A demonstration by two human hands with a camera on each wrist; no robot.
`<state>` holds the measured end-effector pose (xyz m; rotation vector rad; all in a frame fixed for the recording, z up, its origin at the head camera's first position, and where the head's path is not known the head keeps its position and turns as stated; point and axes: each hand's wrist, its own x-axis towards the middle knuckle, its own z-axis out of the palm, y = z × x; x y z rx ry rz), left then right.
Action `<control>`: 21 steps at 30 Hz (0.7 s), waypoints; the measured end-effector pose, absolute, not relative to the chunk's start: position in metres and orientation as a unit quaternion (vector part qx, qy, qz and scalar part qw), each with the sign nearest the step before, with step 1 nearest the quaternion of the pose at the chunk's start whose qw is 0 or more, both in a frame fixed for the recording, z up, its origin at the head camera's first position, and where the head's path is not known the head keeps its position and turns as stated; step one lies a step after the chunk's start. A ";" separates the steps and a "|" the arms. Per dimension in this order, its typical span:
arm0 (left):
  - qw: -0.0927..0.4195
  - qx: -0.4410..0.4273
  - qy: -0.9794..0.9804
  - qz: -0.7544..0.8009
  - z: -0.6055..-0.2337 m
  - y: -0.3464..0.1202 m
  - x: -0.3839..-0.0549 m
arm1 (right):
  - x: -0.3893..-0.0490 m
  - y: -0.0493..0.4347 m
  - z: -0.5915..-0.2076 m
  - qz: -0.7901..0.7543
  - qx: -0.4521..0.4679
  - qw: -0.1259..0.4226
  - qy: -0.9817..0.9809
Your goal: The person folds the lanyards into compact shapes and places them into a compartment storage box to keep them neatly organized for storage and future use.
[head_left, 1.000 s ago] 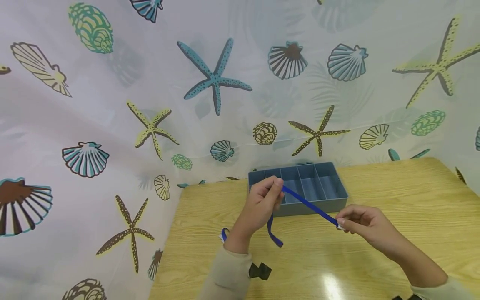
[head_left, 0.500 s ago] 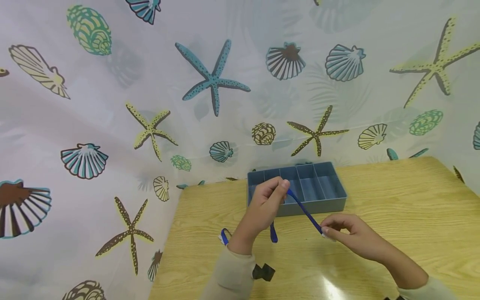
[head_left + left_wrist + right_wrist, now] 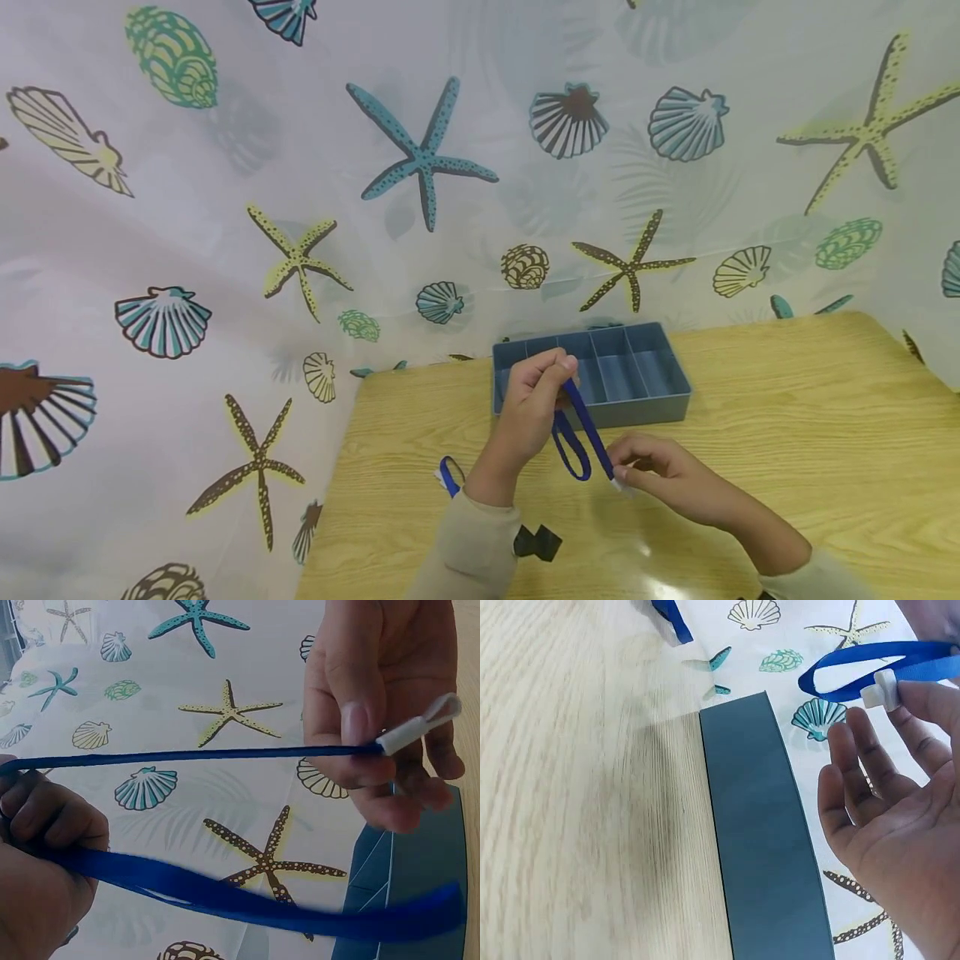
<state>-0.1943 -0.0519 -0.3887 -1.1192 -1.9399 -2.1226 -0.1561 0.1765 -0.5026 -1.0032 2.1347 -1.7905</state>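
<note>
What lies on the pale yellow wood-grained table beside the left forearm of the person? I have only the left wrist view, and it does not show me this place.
Observer: In the head view, a curved piece of narrow blue fabric strap lies there.
Operator: Thank you. I can see only a part of the rectangular grey-blue plastic box. Into how many compartments is it divided?
Observer: The head view shows five, in one row.
Operator: In my picture, the right hand seems to overlap this box. On which side of it is the hand?
Observer: In the head view, it is on the person's side, in front of the box's right half.
</note>
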 end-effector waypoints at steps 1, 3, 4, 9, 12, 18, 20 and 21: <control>0.032 -0.362 -0.632 -0.684 -0.388 -0.051 -0.194 | -0.155 0.174 -0.502 -0.597 -0.340 0.080 0.723; 0.033 -0.364 -0.637 -0.678 -0.388 -0.050 -0.194 | -0.153 0.170 -0.500 -0.589 -0.342 0.061 0.729; 0.032 -0.364 -0.640 -0.676 -0.388 -0.050 -0.194 | -0.153 0.168 -0.498 -0.586 -0.346 0.052 0.731; 0.022 -0.376 -0.640 -0.669 -0.389 -0.048 -0.193 | -0.152 0.162 -0.490 -0.598 -0.353 0.050 0.718; 0.010 -0.385 -0.631 -0.673 -0.389 -0.046 -0.193 | -0.154 0.159 -0.485 -0.616 -0.350 0.052 0.704; -0.009 -0.387 -0.621 -0.681 -0.388 -0.044 -0.192 | -0.160 0.150 -0.480 -0.648 -0.373 0.030 0.663; -0.012 -0.385 -0.622 -0.682 -0.387 -0.043 -0.191 | -0.161 0.149 -0.479 -0.657 -0.373 0.027 0.655; -0.013 -0.384 -0.620 -0.684 -0.387 -0.043 -0.191 | -0.162 0.148 -0.478 -0.661 -0.370 0.029 0.653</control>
